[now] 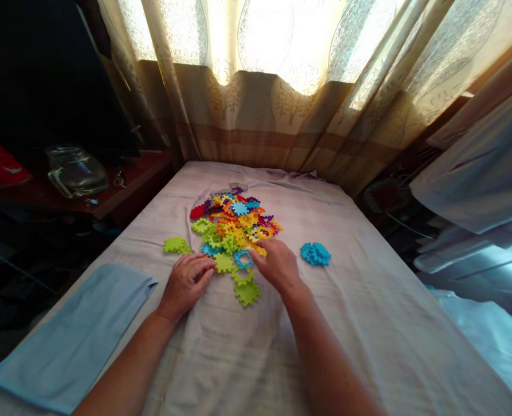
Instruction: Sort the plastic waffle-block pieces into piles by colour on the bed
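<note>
A heap of colourful toothed plastic pieces (238, 222) lies on the pale bedsheet (346, 323). My left hand (189, 283) rests at the heap's near left side, its curled fingertips beside a green piece (224, 263); whether they grip anything is hidden. At the near right side, my right hand (276, 263) reaches its fingers to the heap, beside a blue open-centred piece (242, 259) and yellow ones. What its fingertips hold is too small to make out. Another green piece (247, 293) sits between my hands. Apart on the right are blue pieces (315, 254), and on the left green pieces (176, 245).
A folded light blue cloth (78, 335) lies at the bed's left. Beyond it, a dark wooden table (126, 185) bears a glass jug (77, 173) and a red item (0, 166). Curtains (273, 115) hang behind the bed, and fabric (481, 167) hangs at the right.
</note>
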The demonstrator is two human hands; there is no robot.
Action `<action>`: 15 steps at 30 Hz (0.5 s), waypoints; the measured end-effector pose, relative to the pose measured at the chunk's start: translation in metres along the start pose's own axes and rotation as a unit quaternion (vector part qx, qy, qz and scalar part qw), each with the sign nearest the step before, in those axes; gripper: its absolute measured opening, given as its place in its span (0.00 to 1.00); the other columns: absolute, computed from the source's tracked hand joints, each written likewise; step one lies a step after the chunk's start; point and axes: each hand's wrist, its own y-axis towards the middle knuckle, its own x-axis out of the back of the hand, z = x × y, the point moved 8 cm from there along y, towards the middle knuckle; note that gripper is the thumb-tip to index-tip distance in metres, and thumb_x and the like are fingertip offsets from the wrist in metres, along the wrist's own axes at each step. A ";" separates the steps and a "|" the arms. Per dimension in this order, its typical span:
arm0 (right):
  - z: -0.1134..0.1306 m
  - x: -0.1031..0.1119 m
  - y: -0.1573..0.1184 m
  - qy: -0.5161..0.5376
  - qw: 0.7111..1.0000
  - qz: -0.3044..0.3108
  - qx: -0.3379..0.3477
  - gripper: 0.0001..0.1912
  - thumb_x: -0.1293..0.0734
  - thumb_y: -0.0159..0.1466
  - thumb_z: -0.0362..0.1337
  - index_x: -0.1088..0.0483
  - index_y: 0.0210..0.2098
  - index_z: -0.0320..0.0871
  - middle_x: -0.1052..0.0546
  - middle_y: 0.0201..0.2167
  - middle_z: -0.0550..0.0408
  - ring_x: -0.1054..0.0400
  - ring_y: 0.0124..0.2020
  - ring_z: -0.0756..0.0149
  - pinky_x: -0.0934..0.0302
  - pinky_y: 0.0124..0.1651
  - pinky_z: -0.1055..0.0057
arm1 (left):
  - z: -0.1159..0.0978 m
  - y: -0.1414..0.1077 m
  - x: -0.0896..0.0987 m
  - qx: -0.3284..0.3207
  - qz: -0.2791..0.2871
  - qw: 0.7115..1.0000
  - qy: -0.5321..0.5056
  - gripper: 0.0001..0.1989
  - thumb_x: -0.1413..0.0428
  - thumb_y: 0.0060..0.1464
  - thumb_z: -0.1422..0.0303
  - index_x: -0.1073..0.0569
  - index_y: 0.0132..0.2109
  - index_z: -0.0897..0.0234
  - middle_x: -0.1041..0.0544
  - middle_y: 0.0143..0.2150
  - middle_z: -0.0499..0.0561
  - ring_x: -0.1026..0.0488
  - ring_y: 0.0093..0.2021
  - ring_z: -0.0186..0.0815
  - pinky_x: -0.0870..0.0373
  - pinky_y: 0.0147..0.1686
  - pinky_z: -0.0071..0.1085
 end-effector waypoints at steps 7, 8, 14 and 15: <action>0.038 -0.029 -0.014 -0.053 0.994 0.071 0.058 0.11 0.31 0.61 0.43 0.24 0.41 0.45 0.23 0.43 0.47 0.31 0.46 0.56 0.37 0.46 0.64 | -0.004 0.000 0.000 -0.010 0.009 1.000 -0.012 0.12 0.47 0.59 0.60 0.20 0.40 0.55 0.17 0.40 0.49 0.24 0.48 0.42 0.34 0.56 0.47; 0.037 -0.029 -0.014 -0.053 0.995 0.070 0.054 0.10 0.31 0.61 0.42 0.24 0.41 0.45 0.23 0.43 0.47 0.31 0.45 0.57 0.37 0.45 0.65 | -0.005 0.001 -0.001 -0.011 0.012 1.000 -0.015 0.12 0.47 0.59 0.60 0.20 0.40 0.55 0.17 0.39 0.49 0.24 0.48 0.42 0.34 0.56 0.47; 0.031 -0.027 -0.010 -0.061 0.993 0.088 0.043 0.09 0.35 0.63 0.39 0.23 0.38 0.46 0.20 0.40 0.49 0.28 0.40 0.61 0.39 0.40 0.69 | -0.008 0.003 0.001 -0.008 0.017 1.000 -0.017 0.12 0.48 0.59 0.60 0.21 0.40 0.56 0.18 0.40 0.51 0.24 0.47 0.41 0.33 0.57 0.46; 0.028 -0.026 -0.008 -0.065 0.993 0.093 0.034 0.10 0.36 0.64 0.40 0.23 0.37 0.47 0.20 0.38 0.49 0.27 0.38 0.61 0.39 0.38 0.69 | -0.008 0.003 0.002 -0.009 0.013 1.000 -0.015 0.12 0.48 0.59 0.60 0.21 0.41 0.56 0.18 0.41 0.51 0.24 0.47 0.41 0.33 0.57 0.46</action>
